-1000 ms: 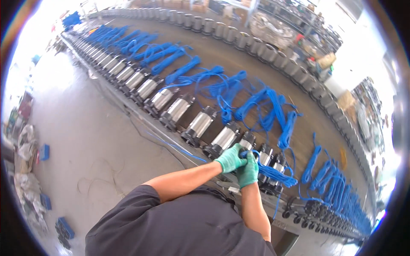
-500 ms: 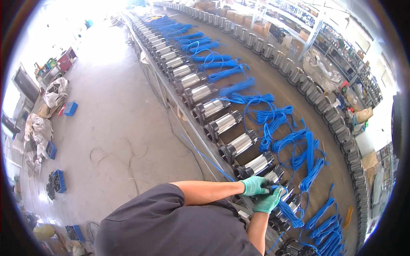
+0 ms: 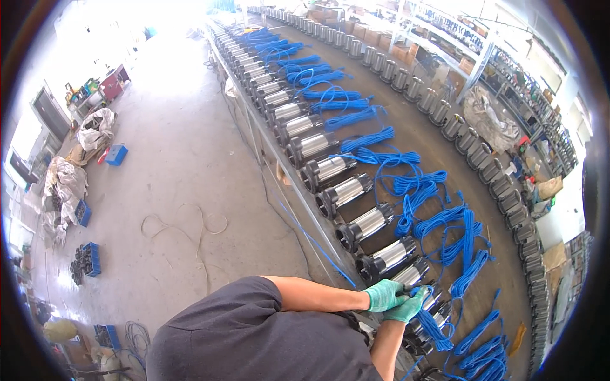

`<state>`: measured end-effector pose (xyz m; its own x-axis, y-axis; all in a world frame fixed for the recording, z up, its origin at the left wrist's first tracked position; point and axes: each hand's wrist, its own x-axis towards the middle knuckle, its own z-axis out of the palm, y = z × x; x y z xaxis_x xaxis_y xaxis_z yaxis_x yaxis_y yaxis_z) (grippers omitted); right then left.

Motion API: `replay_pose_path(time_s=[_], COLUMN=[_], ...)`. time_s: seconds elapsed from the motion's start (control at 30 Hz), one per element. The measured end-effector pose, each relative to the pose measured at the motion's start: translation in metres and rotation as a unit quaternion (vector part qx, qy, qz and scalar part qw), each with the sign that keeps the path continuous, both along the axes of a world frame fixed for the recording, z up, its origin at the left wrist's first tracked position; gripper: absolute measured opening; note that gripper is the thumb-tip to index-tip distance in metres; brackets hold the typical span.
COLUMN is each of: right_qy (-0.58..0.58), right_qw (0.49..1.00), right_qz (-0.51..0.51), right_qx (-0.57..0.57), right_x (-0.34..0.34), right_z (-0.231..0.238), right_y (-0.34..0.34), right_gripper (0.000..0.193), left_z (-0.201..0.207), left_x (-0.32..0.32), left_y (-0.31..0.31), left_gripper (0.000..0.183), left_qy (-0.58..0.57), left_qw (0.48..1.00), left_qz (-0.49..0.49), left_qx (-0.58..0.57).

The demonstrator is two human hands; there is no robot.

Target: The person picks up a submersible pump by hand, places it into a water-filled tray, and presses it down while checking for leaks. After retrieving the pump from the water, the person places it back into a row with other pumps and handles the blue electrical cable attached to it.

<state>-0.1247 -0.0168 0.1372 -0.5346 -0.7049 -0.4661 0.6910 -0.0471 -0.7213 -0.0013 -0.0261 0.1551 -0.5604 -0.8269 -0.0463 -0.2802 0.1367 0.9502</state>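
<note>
Both my hands wear green gloves and meet over the row of metal pump bodies at the lower right. My left hand is closed, with its fingertips against the right glove; what they pinch is hidden. My right hand is closed around blue cable, whose coiled bundle hangs off its far side. Under the hands, partly covered, lie silver pump bodies with black ends; the nearest plain one is a pump body just beyond my left hand. A loose blue cable trails over the bench edge beside my left forearm.
Many similar pumps lie along the long bench, with blue cable bundles beside them. Upright metal cylinders line its far side. Shelving stands beyond. Blue crates and sacks sit on the floor at left.
The view has shifted, so the scene sits slightly right and lower. My fingers have drawn closer together, and the dark piece seen between them earlier is now hidden.
</note>
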Motion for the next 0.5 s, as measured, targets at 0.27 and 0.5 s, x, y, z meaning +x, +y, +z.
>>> replay_pose_path(time_s=[0.27, 0.5], right_qy=[0.112, 0.32], right_qw=[0.967, 0.834], right_qz=[0.214, 0.397], right_qx=[0.077, 0.212], right_x=[-0.003, 0.007], right_z=[0.026, 0.05], right_y=[-0.015, -0.01], right_gripper=[0.04, 0.047], left_z=[0.025, -0.09], left_x=[0.086, 0.173], left_y=[-0.008, -0.014], left_gripper=[0.044, 0.037], left_qy=[-0.062, -0.102], left_qw=[0.996, 0.973], left_qz=[-0.049, 0.189], left_qx=[0.028, 0.079])
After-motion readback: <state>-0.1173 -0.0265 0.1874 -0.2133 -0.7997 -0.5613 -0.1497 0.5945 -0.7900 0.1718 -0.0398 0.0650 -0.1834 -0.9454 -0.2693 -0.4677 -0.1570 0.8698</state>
